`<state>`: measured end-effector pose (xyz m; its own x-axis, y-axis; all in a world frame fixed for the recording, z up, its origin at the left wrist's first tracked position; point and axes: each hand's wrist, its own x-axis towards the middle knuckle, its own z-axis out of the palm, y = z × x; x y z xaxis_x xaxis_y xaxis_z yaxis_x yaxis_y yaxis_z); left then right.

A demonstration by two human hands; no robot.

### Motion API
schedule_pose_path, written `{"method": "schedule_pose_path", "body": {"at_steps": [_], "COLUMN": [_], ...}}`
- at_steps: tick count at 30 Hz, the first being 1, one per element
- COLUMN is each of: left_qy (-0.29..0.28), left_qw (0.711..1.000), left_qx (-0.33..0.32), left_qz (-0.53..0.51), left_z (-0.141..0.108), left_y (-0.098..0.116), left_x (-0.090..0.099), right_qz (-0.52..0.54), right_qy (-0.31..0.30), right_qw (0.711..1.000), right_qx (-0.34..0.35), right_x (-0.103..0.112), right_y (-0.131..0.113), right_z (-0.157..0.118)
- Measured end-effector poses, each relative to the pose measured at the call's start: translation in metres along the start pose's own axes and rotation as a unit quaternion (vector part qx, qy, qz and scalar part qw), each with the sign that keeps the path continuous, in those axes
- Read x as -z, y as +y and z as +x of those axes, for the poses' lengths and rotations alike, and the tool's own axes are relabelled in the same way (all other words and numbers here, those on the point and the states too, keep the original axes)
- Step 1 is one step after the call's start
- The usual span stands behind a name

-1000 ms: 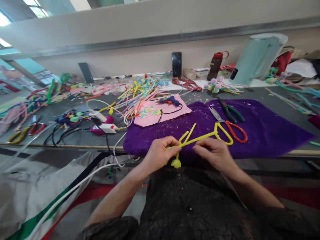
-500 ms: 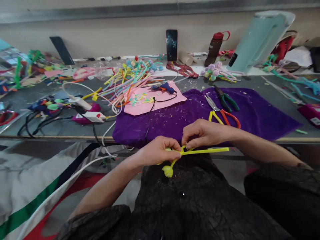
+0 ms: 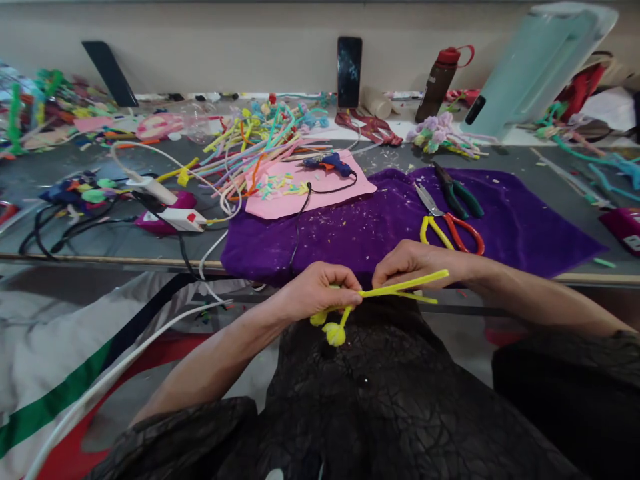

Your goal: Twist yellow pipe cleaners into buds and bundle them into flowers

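My left hand (image 3: pixel 323 290) pinches a yellow pipe cleaner flower (image 3: pixel 335 333) where its stems meet, just in front of the table edge. The small yellow bud hangs below the fingers, and more yellow fuzz shows under the palm. From the pinch, two yellow pipe cleaner stems (image 3: pixel 410 283) point right, spread slightly apart. My right hand (image 3: pixel 415 262) is behind these stems with its fingers curled in. Its fingertips are partly hidden, so what they hold cannot be made out. Beyond it on the purple cloth (image 3: pixel 340 237) lie scissors (image 3: pixel 450 227) with yellow and red handles.
Green-handled pliers (image 3: pixel 460 193) lie beside the scissors. A blue glue gun (image 3: pixel 327 162) rests on a pink sheet (image 3: pixel 280 208) with small cut pieces. Behind are heaped pipe cleaners (image 3: pixel 270 133), a phone (image 3: pixel 349 72) and a bottle (image 3: pixel 437 83). White cables and a power strip (image 3: pixel 183 219) occupy the left.
My right hand no longer pinches a bent yellow loop close to my left fingers; it has shifted slightly right. Two stems now extend separately, the longer one tilted upward. The view has dipped a little.
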<state>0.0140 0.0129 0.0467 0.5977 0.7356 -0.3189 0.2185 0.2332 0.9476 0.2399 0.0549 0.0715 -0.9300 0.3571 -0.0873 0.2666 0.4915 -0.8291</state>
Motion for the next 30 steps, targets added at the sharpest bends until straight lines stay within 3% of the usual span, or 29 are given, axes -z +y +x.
{"method": "schedule_pose_path", "body": {"at_steps": [4, 8, 12, 19, 23, 30], "left_qy": [0.007, 0.009, 0.034, 0.090, 0.121, 0.197], "left_qw": [1.000, 0.999, 0.997, 0.986, 0.988, 0.976], "left_qx": [0.026, 0.039, 0.039, 0.031, -0.004, -0.061], "left_qz": [-0.003, -0.006, -0.049, -0.134, -0.091, 0.071], "left_z": [0.003, 0.007, 0.008, 0.007, 0.008, 0.014], "left_y": [-0.005, -0.010, -0.015, -0.014, -0.009, -0.009], "left_x": [0.001, 0.002, 0.003, 0.003, -0.002, -0.003], "right_qz": [0.042, 0.124, 0.174, 0.246, 0.247, 0.131], "right_qy": [0.004, -0.006, 0.044, 0.129, 0.186, 0.315], "right_qw": [0.999, 0.990, 0.978, 0.956, 0.950, 0.939], "right_qx": [-0.005, -0.061, -0.105, -0.096, -0.049, -0.039], "right_x": [-0.007, -0.014, -0.018, -0.025, -0.034, -0.047], "right_y": [0.008, 0.016, 0.023, 0.027, 0.024, 0.023], "right_z": [-0.002, 0.000, 0.005, 0.011, 0.015, 0.023]}}
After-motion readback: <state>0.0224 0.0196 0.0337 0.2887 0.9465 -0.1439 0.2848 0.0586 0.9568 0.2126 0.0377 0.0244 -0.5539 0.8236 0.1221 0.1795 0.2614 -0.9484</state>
